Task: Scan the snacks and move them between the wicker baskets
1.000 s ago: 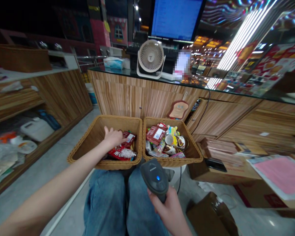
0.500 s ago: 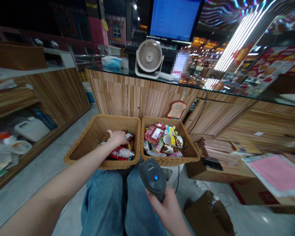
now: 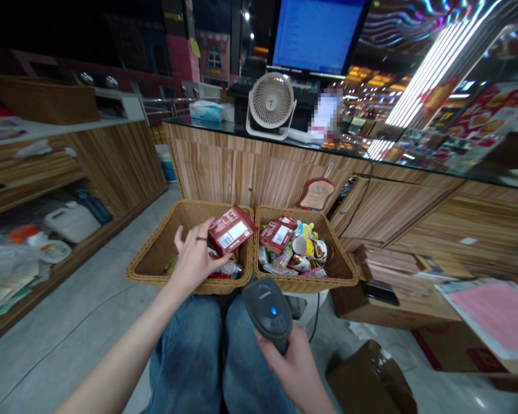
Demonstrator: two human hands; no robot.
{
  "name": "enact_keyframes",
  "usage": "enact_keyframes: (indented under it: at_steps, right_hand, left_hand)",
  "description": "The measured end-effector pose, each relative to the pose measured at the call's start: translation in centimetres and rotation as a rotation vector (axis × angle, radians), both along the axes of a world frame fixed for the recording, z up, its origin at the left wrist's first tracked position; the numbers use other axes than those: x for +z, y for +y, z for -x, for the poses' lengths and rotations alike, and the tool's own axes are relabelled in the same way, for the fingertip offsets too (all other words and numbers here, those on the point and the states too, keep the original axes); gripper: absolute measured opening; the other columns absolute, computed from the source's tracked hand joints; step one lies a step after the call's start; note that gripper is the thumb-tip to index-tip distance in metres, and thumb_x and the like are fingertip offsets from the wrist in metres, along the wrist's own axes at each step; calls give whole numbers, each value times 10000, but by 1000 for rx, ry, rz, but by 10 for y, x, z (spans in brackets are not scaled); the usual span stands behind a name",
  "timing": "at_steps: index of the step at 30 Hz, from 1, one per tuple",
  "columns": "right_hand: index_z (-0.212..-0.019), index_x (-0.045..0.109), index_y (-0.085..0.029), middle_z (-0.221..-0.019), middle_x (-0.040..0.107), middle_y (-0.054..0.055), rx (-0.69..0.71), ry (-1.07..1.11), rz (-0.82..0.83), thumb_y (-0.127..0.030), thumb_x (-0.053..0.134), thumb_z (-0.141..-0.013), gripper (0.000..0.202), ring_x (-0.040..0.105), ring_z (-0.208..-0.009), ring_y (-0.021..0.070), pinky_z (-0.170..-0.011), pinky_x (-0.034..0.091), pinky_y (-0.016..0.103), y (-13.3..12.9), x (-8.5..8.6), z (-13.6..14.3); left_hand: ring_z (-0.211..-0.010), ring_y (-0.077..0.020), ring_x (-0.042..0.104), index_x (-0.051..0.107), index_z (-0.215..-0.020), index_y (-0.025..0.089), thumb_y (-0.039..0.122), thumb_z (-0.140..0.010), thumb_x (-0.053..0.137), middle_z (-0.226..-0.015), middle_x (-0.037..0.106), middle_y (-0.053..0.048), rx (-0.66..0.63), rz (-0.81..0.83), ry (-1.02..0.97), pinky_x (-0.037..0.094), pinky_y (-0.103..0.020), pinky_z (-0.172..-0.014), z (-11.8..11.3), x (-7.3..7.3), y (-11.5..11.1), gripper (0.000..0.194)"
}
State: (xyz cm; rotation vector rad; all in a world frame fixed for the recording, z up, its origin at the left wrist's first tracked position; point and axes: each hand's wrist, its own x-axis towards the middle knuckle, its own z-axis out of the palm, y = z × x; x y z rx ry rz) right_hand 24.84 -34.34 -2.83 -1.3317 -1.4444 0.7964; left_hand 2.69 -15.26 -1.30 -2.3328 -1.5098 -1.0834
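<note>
My left hand [image 3: 195, 256] grips a dark red snack box [image 3: 231, 230] by its left side, raised above the left wicker basket [image 3: 153, 276]. The box's white label with a barcode faces up toward me. Below it, partly hidden, lie a few packages, one of them clear plastic. My right hand [image 3: 291, 356] is wrapped round the handle of a dark grey barcode scanner [image 3: 267, 307] over my lap; a blue light glows on its top. The right wicker basket [image 3: 343, 276] holds a similar red box [image 3: 278, 234], a yellow-and-brown canister [image 3: 313, 248] and several small packets.
Behind the baskets stands a wooden counter [image 3: 211, 161] with a small fan [image 3: 271, 102], a tissue pack [image 3: 206, 111] and a monitor [image 3: 317, 34]. At right, a black phone [image 3: 380, 292] lies on cardboard boxes. A brown paper bag [image 3: 371, 379] stands on the floor.
My left hand has come up out of the left basket, lifting the dark red box with its label now showing. The scanner stays in my right hand, almost unmoved. The view has shifted slightly.
</note>
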Motion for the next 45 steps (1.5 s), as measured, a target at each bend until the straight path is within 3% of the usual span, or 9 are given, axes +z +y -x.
enact_keyframes:
  at_steps: [3,7,26,32,37,41,45]
  right_hand:
    - [-998,760,-189,-757,749,45,13,-14,-7,-287,687,-918,146,742,-790,261,-750,605,308,0,1,2]
    - [-996,759,-182,-746,742,34,24,-49,-19,-242,676,-892,145,724,-742,242,-755,597,301,2,4,5]
    - [-903,731,-180,-731,730,20,44,-112,-31,-254,625,-888,130,695,-675,203,-648,536,245,4,12,13]
    - [-925,736,-190,-711,719,17,18,-116,-22,-267,642,-892,126,685,-659,211,-659,546,263,3,12,12]
    - [-938,741,-194,-731,727,25,-3,-92,-20,-246,652,-879,119,704,-701,228,-713,574,284,-1,7,5]
    - [-918,743,-187,-743,740,34,-19,-74,-12,-262,656,-888,119,721,-710,233,-711,587,285,-4,4,-2]
    - [-955,750,-183,-718,737,38,-46,-71,2,-302,661,-901,158,725,-704,244,-679,590,288,-7,4,-6]
  left_hand:
    - [-1335,-368,629,300,-1604,226,434,-856,798,-1431,650,-205,-53,-103,-13,171,-643,-1283,-2,-12,-11,923]
    - [-1382,-372,602,259,-1631,262,385,-878,787,-1477,620,-203,-49,-134,-13,164,-650,-1288,-3,-17,-11,928]
    - [-1435,-360,566,392,-1550,267,350,-857,780,-1496,634,-167,-19,-75,-32,97,-609,-1316,-2,-22,-9,799]
    - [-1442,-365,558,324,-1601,263,337,-879,764,-1514,601,-200,-39,-86,-28,143,-623,-1303,0,-21,-9,849]
    - [-1426,-379,559,370,-1584,254,355,-839,794,-1494,595,-199,-14,-20,-82,161,-631,-1296,-2,-17,-8,864]
    - [-1416,-359,558,407,-1553,256,383,-825,813,-1468,611,-176,-94,23,-136,158,-616,-1302,-27,-5,-2,843]
    - [-1441,-343,543,409,-1554,236,413,-809,843,-1498,610,-184,-261,84,-160,138,-603,-1312,-87,9,19,881]
